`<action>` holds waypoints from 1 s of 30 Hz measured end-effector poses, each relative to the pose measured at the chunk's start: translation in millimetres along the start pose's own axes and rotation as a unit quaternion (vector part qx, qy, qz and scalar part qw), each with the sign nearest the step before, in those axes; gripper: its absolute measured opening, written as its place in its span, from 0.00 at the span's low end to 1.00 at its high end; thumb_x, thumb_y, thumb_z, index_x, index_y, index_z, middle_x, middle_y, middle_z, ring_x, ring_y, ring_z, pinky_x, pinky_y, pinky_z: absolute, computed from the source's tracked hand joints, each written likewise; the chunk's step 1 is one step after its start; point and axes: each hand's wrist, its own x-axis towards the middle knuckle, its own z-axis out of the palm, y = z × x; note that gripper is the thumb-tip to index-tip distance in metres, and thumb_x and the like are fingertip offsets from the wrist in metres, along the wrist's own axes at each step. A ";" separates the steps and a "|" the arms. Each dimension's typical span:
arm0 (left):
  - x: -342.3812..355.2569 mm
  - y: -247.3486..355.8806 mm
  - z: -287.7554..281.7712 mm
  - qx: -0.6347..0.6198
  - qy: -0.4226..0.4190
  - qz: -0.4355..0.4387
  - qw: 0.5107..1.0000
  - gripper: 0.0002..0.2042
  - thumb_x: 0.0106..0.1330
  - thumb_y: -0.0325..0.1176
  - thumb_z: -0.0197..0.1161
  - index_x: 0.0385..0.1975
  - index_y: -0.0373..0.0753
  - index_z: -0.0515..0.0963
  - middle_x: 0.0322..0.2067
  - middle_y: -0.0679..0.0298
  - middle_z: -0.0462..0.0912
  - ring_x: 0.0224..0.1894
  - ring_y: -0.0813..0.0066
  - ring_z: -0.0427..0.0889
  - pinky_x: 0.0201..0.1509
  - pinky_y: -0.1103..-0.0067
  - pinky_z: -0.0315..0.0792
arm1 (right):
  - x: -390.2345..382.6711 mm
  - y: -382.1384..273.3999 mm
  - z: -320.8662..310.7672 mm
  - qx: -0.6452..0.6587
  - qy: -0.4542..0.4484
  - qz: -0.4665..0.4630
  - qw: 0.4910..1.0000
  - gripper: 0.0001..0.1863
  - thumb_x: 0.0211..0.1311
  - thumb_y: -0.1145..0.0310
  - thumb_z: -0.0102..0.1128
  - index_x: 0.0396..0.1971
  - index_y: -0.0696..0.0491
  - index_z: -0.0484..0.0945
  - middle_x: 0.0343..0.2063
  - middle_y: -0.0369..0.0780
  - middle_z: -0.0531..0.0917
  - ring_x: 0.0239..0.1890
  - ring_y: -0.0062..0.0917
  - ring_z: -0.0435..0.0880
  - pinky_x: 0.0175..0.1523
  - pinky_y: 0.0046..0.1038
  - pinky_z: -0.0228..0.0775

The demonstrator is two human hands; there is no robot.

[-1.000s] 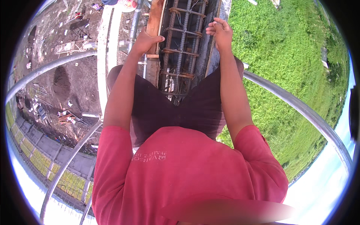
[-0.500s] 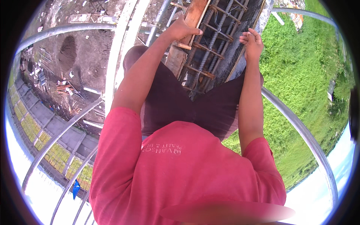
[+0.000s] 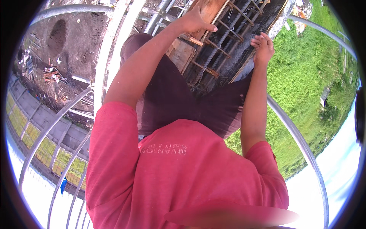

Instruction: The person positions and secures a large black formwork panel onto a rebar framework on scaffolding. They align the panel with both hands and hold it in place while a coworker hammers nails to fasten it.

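My left hand point(image 3: 196, 21) lies palm down on a wooden plank point(image 3: 211, 9) along the left side of a rebar cage point(image 3: 225, 45), fingers spread over the plank's edge. The cage is made of ribbed steel bars with rusty stirrups and sits in a narrow formwork channel. At the cage's right rim, beside the grey formwork side point(image 3: 280, 23), my right hand point(image 3: 263, 44) is held with its fingers curled together. Anything between those fingers is too small to see. My red shirt and dark shorts fill the middle of the view.
Curved metal railing tubes point(image 3: 301, 141) run on both sides of me. Green grass point(image 3: 316, 76) lies far below on the right. On the left there is bare dirt with scattered debris point(image 3: 53, 72) and a fence line point(image 3: 45, 149) below.
The view has swung round, so the cage now slants toward the upper right. My left hand stays on the plank. My right hand has stayed at the cage's right rim.
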 end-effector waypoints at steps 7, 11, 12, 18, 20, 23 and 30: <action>5.1 -8.0 3.3 -0.001 -0.008 0.007 1.000 0.67 0.45 0.64 0.80 0.71 0.13 0.50 0.68 0.27 0.61 0.73 0.40 0.65 0.76 0.63 0.63 | -1.7 0.6 -1.6 0.021 -0.004 -0.008 1.000 0.12 0.70 0.76 0.58 0.50 0.65 0.78 0.34 0.47 0.86 0.28 0.29 0.88 0.31 0.27 0.83; 3.3 -10.4 6.2 -0.036 -0.010 0.014 0.999 0.69 0.45 0.63 0.81 0.73 0.16 0.47 0.70 0.29 0.60 0.74 0.41 0.64 0.77 0.63 0.62 | -2.4 0.9 -1.4 0.043 -0.006 -0.009 0.999 0.11 0.69 0.76 0.58 0.48 0.65 0.78 0.33 0.47 0.86 0.28 0.29 0.88 0.30 0.27 0.83; 3.5 -11.2 5.5 -0.043 -0.007 0.016 0.999 0.69 0.45 0.63 0.81 0.73 0.16 0.46 0.70 0.29 0.60 0.74 0.42 0.64 0.77 0.63 0.61 | -2.3 0.9 -1.0 0.044 -0.008 -0.013 0.999 0.11 0.69 0.76 0.58 0.48 0.65 0.78 0.33 0.47 0.86 0.28 0.29 0.88 0.30 0.27 0.83; 4.2 -12.2 2.8 -0.055 -0.009 0.020 0.998 0.70 0.44 0.61 0.82 0.76 0.22 0.43 0.72 0.33 0.58 0.75 0.44 0.62 0.79 0.63 0.60 | -3.2 1.0 -0.7 0.040 -0.004 -0.012 0.999 0.11 0.69 0.77 0.57 0.48 0.65 0.78 0.33 0.47 0.86 0.27 0.29 0.87 0.29 0.27 0.83; 3.6 -10.6 2.5 -0.072 -0.005 0.020 0.997 0.70 0.44 0.61 0.82 0.76 0.24 0.43 0.73 0.34 0.58 0.75 0.44 0.62 0.79 0.63 0.60 | -3.0 0.9 -0.9 0.036 -0.002 -0.012 0.999 0.11 0.69 0.77 0.57 0.48 0.65 0.78 0.33 0.47 0.86 0.28 0.29 0.87 0.29 0.27 0.83; 2.1 -9.2 1.1 -0.049 -0.005 0.031 0.998 0.70 0.44 0.61 0.83 0.77 0.24 0.42 0.74 0.35 0.56 0.76 0.44 0.61 0.79 0.62 0.60 | -2.8 0.7 -1.6 0.046 -0.011 -0.013 0.999 0.12 0.69 0.77 0.57 0.49 0.65 0.78 0.34 0.47 0.86 0.28 0.29 0.87 0.30 0.27 0.83; 5.9 -16.5 6.5 -0.033 -0.007 0.027 0.999 0.70 0.45 0.64 0.81 0.76 0.23 0.44 0.75 0.33 0.51 0.77 0.42 0.57 0.80 0.60 0.57 | -2.2 0.3 -1.7 0.032 -0.012 -0.010 0.999 0.12 0.70 0.76 0.57 0.49 0.65 0.78 0.34 0.48 0.86 0.28 0.29 0.87 0.31 0.27 0.83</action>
